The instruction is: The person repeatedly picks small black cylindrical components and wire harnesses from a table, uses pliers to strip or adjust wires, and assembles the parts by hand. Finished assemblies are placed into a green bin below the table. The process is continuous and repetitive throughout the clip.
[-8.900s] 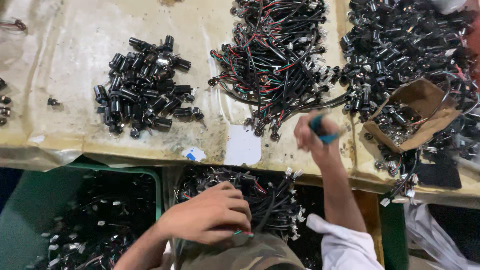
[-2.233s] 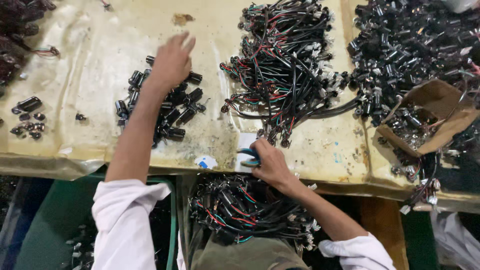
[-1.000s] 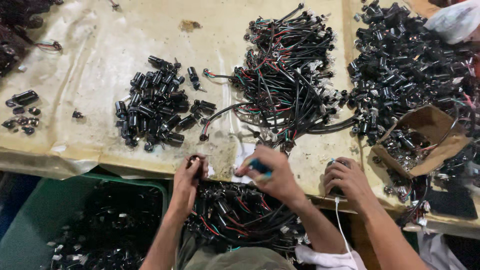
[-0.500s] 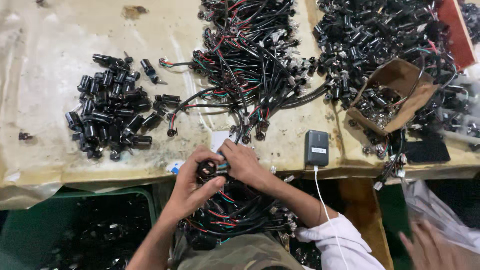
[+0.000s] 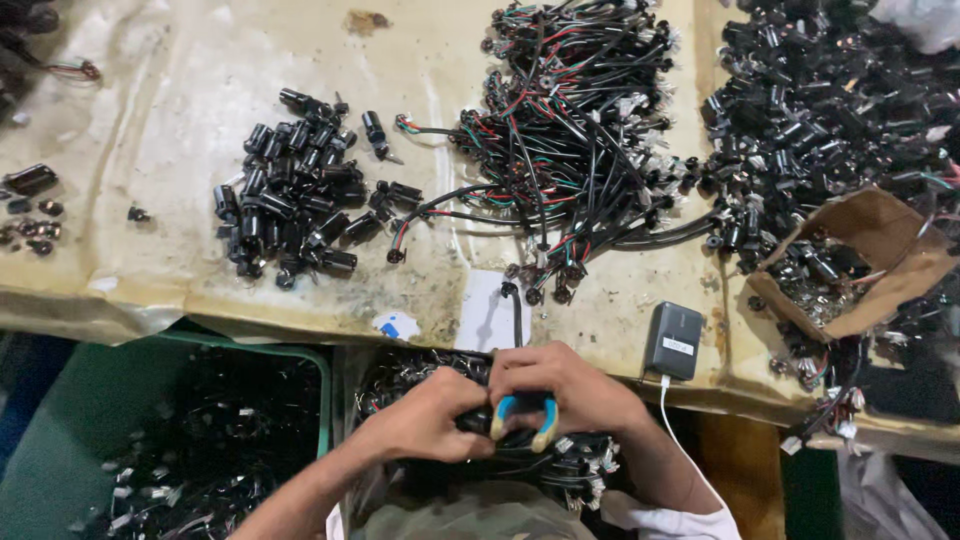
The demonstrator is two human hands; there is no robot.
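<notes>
I see a workbench (image 5: 180,60) covered in stained, yellowed sheeting that wrinkles and sags over the near edge. Below that edge on my left sits a green bin (image 5: 300,360). A torn brown cardboard box (image 5: 880,250) lies open on the right side of the bench. The light is flat and even, with only soft shadows. Under the bench it is dark.

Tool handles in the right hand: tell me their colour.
Blue with yellow tips, on the tool handles gripped by the right hand; head view.

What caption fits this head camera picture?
Two hands, left hand and right hand, work blue-handled pliers below a cluttered table.
</notes>
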